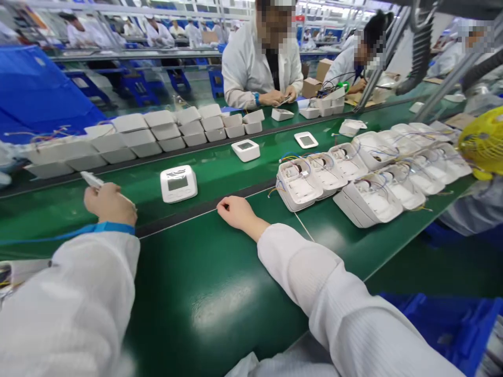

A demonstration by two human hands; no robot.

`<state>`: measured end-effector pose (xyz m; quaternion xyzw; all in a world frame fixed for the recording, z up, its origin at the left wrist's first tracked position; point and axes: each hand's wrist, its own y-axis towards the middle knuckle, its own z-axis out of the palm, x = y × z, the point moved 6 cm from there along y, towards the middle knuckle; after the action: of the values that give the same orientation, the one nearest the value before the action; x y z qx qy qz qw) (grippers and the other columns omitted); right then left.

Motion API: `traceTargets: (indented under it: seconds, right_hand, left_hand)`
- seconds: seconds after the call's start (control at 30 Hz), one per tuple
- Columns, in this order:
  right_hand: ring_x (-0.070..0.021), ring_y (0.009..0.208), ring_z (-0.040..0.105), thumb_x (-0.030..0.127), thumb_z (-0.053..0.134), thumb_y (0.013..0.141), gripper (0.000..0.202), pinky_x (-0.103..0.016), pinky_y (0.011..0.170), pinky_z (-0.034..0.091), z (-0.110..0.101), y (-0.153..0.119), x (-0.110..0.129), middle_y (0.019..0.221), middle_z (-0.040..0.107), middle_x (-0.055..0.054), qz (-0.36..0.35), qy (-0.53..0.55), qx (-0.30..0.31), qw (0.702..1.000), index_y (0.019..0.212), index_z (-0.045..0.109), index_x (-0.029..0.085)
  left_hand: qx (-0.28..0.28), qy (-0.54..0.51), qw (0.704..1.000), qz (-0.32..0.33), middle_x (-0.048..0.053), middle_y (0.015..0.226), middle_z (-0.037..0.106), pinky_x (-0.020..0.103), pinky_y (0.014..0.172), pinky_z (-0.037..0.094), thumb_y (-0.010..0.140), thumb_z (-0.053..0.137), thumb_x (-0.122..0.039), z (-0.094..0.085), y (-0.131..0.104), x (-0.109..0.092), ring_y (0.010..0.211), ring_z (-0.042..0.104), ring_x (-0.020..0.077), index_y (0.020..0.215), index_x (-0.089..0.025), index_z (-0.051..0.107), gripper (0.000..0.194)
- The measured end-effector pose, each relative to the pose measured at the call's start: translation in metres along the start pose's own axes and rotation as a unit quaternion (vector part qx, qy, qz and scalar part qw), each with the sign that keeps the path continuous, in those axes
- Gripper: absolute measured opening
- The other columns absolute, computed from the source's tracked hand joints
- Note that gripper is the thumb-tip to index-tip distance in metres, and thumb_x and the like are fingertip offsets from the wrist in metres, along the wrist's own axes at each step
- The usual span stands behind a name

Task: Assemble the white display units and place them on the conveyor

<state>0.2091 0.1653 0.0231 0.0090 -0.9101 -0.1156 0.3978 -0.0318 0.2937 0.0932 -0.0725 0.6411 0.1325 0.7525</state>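
Observation:
My left hand [112,203], with a blue wrist strap, is closed on a white flat plastic piece [92,179] over the belt. The piece is seen nearly edge-on and my fingers hide part of it. My right hand [238,212] rests in a loose fist at the belt's near edge, with nothing visible in it. Between my hands, on the belt, lies a white device with a grey screen [178,183]. Two similar devices, a tilted one [246,150] and a flat one [306,140], lie farther along.
Stacked white housings with coloured wires [301,183] stand on the green table [204,293] to the right. Rows of white casings [143,141] line the belt's far side. A co-worker [261,68] handles a small part opposite. A yellow fan [483,141] stands far right.

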Motion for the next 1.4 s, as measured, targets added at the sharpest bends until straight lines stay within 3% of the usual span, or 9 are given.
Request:
traceTargets:
  seconds: [0.1,0.17,0.3,0.43,0.57,0.73,1.0,1.13,1.4]
  right_hand:
    - [-0.0140,0.083,0.065,0.025,0.052,0.091,0.020,-0.023,0.076,0.047,-0.003,-0.002,0.001,0.091,0.073,0.000,-0.013,0.025,-0.006,1.000,0.088,0.071,0.021]
    - [-0.0120,0.084,0.066,0.027,0.054,0.092,0.018,-0.021,0.077,0.047,-0.007,-0.005,0.004,0.095,0.074,0.001,-0.027,0.052,-0.006,0.998,0.096,0.071,0.021]
    - [-0.0133,0.083,0.066,0.027,0.056,0.091,0.015,-0.024,0.079,0.048,-0.046,-0.020,0.015,0.094,0.074,0.001,-0.062,0.058,-0.046,0.995,0.095,0.070,0.022]
    - [-0.0166,0.086,0.066,0.029,0.056,0.090,0.018,-0.027,0.078,0.049,-0.149,-0.064,0.009,0.097,0.073,-0.002,-0.050,-0.021,-0.183,0.982,0.098,0.070,0.022]
    - [-0.0231,0.088,0.066,0.027,0.054,0.087,0.022,-0.035,0.083,0.048,-0.279,-0.120,-0.040,0.094,0.074,-0.009,0.112,-0.232,-0.327,0.909,0.097,0.071,0.018]
    - [-0.0301,0.100,0.065,0.025,0.054,0.084,0.029,-0.039,0.085,0.048,-0.376,-0.146,-0.111,0.104,0.073,-0.016,0.341,-0.385,-0.296,0.805,0.103,0.075,0.017]
    - [-0.0290,0.099,0.065,0.028,0.063,0.080,0.029,-0.039,0.083,0.050,-0.396,-0.126,-0.138,0.107,0.072,-0.017,0.372,-0.420,-0.208,0.801,0.105,0.074,0.017]
    - [-0.0320,0.102,0.064,0.027,0.070,0.075,0.029,-0.042,0.083,0.049,-0.396,-0.123,-0.146,0.109,0.071,-0.018,0.388,-0.438,-0.162,0.795,0.101,0.075,0.015]
    - [-0.0318,0.103,0.063,0.028,0.056,0.087,0.032,-0.041,0.088,0.045,-0.402,-0.134,-0.114,0.107,0.071,-0.019,0.290,-0.440,-0.273,0.805,0.109,0.072,0.011]
  left_hand:
    - [0.001,-0.096,0.995,-0.034,0.002,0.113,0.052,0.037,0.094,0.049,0.083,0.028,-0.027,0.018,-0.059,0.006,0.109,0.055,0.0219,0.100,-0.017,0.039,0.022]
    - [0.101,-0.279,0.951,-0.083,0.004,0.122,0.057,0.047,0.094,0.050,0.078,0.035,-0.039,0.026,-0.114,0.011,0.117,0.055,0.0300,0.114,-0.019,0.048,0.043]
    - [0.150,-0.325,0.887,-0.290,0.017,0.139,0.055,0.051,0.093,0.052,0.082,0.043,-0.057,-0.003,-0.216,0.044,0.127,0.052,0.0394,0.135,-0.018,0.049,0.066]
    - [0.234,-0.308,0.854,-0.347,0.026,0.141,0.052,0.058,0.092,0.052,0.085,0.047,-0.069,-0.028,-0.257,0.055,0.121,0.059,0.0427,0.148,-0.020,0.039,0.081]
    - [0.289,-0.263,0.825,-0.409,0.028,0.136,0.056,0.063,0.084,0.054,0.088,0.052,-0.054,-0.027,-0.271,0.056,0.105,0.067,0.0443,0.152,-0.022,0.031,0.074]
    - [0.335,-0.247,0.797,-0.438,0.026,0.136,0.057,0.060,0.088,0.054,0.085,0.055,-0.035,-0.016,-0.285,0.053,0.104,0.068,0.0429,0.153,-0.019,0.029,0.074]
    - [0.280,-0.230,0.846,-0.391,0.028,0.129,0.061,0.061,0.089,0.053,0.085,0.054,-0.054,-0.023,-0.278,0.058,0.109,0.066,0.0436,0.150,-0.016,0.036,0.077]
    - [0.292,-0.207,0.833,-0.421,0.027,0.129,0.062,0.065,0.088,0.052,0.083,0.056,-0.039,-0.023,-0.281,0.057,0.102,0.069,0.0440,0.149,-0.016,0.037,0.073]
    - [0.292,-0.215,0.840,-0.403,0.022,0.128,0.064,0.059,0.087,0.055,0.086,0.055,-0.051,-0.022,-0.284,0.051,0.101,0.069,0.0413,0.147,-0.021,0.041,0.070]
